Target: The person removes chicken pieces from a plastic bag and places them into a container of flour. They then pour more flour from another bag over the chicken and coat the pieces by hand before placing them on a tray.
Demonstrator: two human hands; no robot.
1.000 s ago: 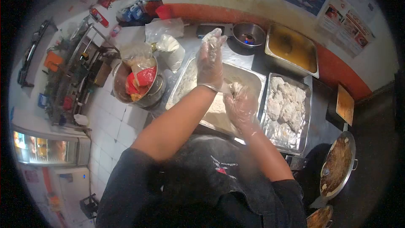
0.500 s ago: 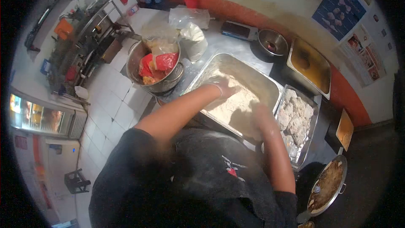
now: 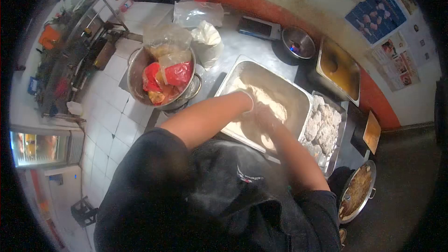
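Observation:
Both of my hands are down in a deep metal pan [image 3: 305, 104] of pale flour [image 3: 268, 98]. My left hand [image 3: 249, 107], in what looks like a thin clear glove, reaches in from the left; its fingers are hidden behind the wrist and the other hand. Right beside it, my right hand [image 3: 267, 119] is low in the flour, blurred, with its fingers not distinguishable. Whether either hand grips anything is not visible. Against the pan's right side stands a shallow tray [image 3: 332, 164] with several flour-coated pieces [image 3: 324, 126], which look like breaded meat.
Left of the pan stand a large pot [image 3: 135, 81] holding red and clear bags, and an open bag of white powder [image 3: 206, 44]. Behind are a scale [image 3: 256, 28], a steel bowl [image 3: 298, 43] and a pan of yellow liquid [image 3: 343, 72]. A frying pan [image 3: 358, 193] sits at right.
My right hand has moved left and inward, from the pan's right side to beside my left hand. The flour is now pushed about differently. The camera view has shifted slightly.

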